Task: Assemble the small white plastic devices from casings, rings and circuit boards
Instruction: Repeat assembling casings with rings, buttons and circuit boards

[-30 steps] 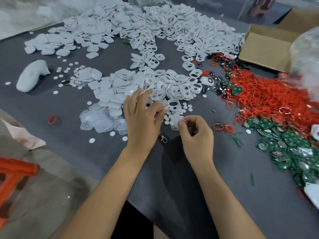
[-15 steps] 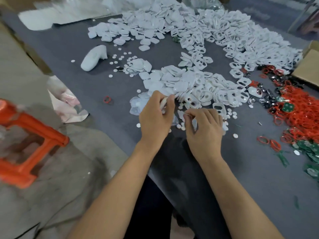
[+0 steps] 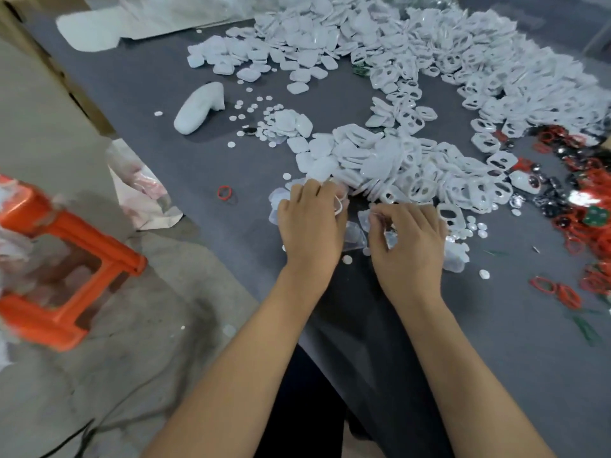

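My left hand [image 3: 309,226] sits at the near edge of a heap of white casings [image 3: 396,166], its fingers curled round a white casing piece [image 3: 338,206] whose rim shows beside the thumb. Just to its right, my right hand [image 3: 408,246] curls its fingers over a small clear-white part [image 3: 389,239]; what exactly it is stays hidden. Red rings [image 3: 591,223] and a green circuit board [image 3: 595,215] lie at the far right. White round discs [image 3: 347,259] are scattered near both hands.
A grey mat [image 3: 496,342] covers the table. A bigger pile of white shells [image 3: 429,51] fills the back. A white foam lump [image 3: 200,107] lies at the left, a lone red ring [image 3: 224,193] nearer. An orange plastic stool [image 3: 62,259] stands on the floor left of the table.
The view has swung left, bringing the stool into sight. My left hand drew back from the heap with a casing piece, and both hands came close together.
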A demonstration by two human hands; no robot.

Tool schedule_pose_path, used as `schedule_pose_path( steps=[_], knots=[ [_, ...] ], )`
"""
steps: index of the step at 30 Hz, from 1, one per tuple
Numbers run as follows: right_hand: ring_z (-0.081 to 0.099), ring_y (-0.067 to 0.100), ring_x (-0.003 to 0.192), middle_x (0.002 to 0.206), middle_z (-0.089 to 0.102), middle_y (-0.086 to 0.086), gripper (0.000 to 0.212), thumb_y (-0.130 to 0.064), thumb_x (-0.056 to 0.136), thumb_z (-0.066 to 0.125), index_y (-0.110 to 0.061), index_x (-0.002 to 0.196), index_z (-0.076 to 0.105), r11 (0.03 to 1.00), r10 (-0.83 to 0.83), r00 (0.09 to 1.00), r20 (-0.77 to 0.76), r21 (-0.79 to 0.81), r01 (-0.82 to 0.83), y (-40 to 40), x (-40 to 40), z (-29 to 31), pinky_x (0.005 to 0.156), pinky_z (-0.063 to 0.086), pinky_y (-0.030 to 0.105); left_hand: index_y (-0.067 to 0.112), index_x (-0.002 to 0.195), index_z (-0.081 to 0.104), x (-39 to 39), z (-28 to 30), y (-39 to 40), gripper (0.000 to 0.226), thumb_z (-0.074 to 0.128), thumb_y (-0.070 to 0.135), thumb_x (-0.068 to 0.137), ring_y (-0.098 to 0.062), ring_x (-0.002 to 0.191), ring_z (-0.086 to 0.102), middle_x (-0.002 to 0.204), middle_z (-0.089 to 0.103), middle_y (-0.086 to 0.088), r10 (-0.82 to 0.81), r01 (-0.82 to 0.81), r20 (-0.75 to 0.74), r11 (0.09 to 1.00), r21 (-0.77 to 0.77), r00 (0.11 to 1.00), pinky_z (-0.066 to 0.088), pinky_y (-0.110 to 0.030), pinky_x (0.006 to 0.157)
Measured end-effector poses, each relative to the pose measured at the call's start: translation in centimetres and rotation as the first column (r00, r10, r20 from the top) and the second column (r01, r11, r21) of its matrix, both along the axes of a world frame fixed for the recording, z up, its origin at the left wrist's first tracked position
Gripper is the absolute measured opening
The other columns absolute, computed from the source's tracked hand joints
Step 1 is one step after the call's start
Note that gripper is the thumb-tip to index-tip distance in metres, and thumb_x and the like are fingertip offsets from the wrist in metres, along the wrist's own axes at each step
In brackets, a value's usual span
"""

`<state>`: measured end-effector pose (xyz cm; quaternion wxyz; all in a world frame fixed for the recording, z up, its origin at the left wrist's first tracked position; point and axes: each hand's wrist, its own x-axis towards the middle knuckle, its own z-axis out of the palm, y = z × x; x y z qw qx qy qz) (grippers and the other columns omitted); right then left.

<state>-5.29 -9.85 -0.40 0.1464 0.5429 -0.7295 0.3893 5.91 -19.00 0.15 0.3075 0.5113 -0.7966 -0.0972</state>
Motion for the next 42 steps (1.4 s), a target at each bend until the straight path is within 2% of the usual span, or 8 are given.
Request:
schedule_pose_path(
  steps=[6,10,14,18,24,27,33,42],
  knots=[
    [0.057,0.025,0.091,0.089,0.069,-0.004,0.005,-0.014,0.095,0.069,-0.016,0.096,0.073,1.0,0.0,0.999,0.036,0.017,-0.001,-0.1,-0.1,0.1,0.087,0.045,0.047,0.022,0.123,0.066,-0.1,-0.5,-0.3,0.042,0.076,0.046,0.09,-0.023,0.109,0.053,0.115,0.061,0.002,0.069,-0.069,-0.039,0.998,-0.008,0.997,0.03,-0.03,0.091],
    [0.057,0.025,0.093,0.09,0.069,-0.005,0.006,-0.016,0.096,0.068,-0.017,0.096,0.073,1.0,0.004,0.998,0.064,0.031,-0.006,0.0,-0.1,0.1,0.09,0.045,0.047,0.023,0.119,0.069,-0.1,-0.5,-0.3,0.044,0.08,0.048,0.085,-0.022,0.105,0.053,0.106,0.067,0.007,0.065,-0.065,-0.099,0.998,0.006,0.993,0.027,-0.029,0.09],
    [0.058,0.025,0.094,0.092,0.07,-0.005,0.006,-0.015,0.096,0.067,-0.016,0.097,0.073,0.999,0.005,0.996,0.088,0.033,-0.008,0.0,-0.1,0.2,0.09,0.046,0.046,0.022,0.116,0.071,0.0,-0.4,0.0,0.033,0.076,0.039,0.088,-0.023,0.106,0.054,0.104,0.069,0.006,0.066,-0.065,-0.119,0.998,0.012,0.991,0.03,-0.031,0.092],
    [0.058,0.024,0.092,0.09,0.069,-0.006,0.006,-0.014,0.095,0.068,-0.017,0.096,0.073,1.0,0.006,0.993,0.122,0.014,-0.008,0.1,0.0,0.4,0.09,0.046,0.045,0.022,0.094,0.073,0.2,-0.2,0.7,0.009,0.071,0.03,0.092,-0.025,0.093,0.054,0.088,0.067,0.004,0.025,-0.034,-0.161,0.998,-0.054,0.987,0.036,-0.035,0.085],
    [0.059,0.024,0.092,0.091,0.07,-0.007,0.006,-0.015,0.095,0.067,-0.017,0.096,0.073,1.0,0.01,0.988,0.156,0.0,-0.01,0.2,-0.1,0.4,0.09,0.046,0.046,0.025,0.127,0.064,0.0,-0.4,0.6,0.034,0.064,0.042,0.097,-0.024,0.111,0.05,0.116,0.063,0.005,-0.039,0.041,-0.043,0.997,0.06,0.998,0.034,-0.033,0.091],
    [0.059,0.025,0.091,0.09,0.069,-0.006,0.006,-0.015,0.096,0.067,-0.017,0.094,0.072,1.0,0.005,0.987,0.158,0.012,-0.007,0.2,-0.1,0.4,0.089,0.047,0.048,0.025,0.13,0.061,-0.3,-0.6,0.5,0.04,0.067,0.044,0.096,-0.023,0.114,0.047,0.12,0.059,0.003,-0.072,0.072,-0.007,0.994,0.076,0.997,0.033,-0.031,0.092],
    [0.059,0.024,0.091,0.089,0.07,-0.005,0.007,-0.013,0.096,0.067,-0.016,0.095,0.073,1.0,0.013,0.98,0.198,0.015,-0.017,0.2,-0.3,0.5,0.089,0.047,0.047,0.022,0.109,0.065,-0.4,-0.3,0.4,0.027,0.076,0.036,0.089,-0.021,0.105,0.049,0.104,0.063,0.006,-0.083,0.086,-0.056,0.995,0.044,0.995,0.031,-0.027,0.084],
    [0.059,0.022,0.091,0.091,0.071,-0.007,0.008,-0.012,0.096,0.066,-0.016,0.095,0.073,0.999,0.03,0.971,0.238,-0.019,-0.026,0.2,-0.5,0.4,0.089,0.047,0.045,0.022,0.109,0.071,-0.4,-0.3,1.0,0.028,0.07,0.046,0.095,-0.017,0.097,0.054,0.089,0.069,0.009,-0.052,0.046,-0.212,0.998,-0.033,0.976,0.04,-0.029,0.081]
  ],
)
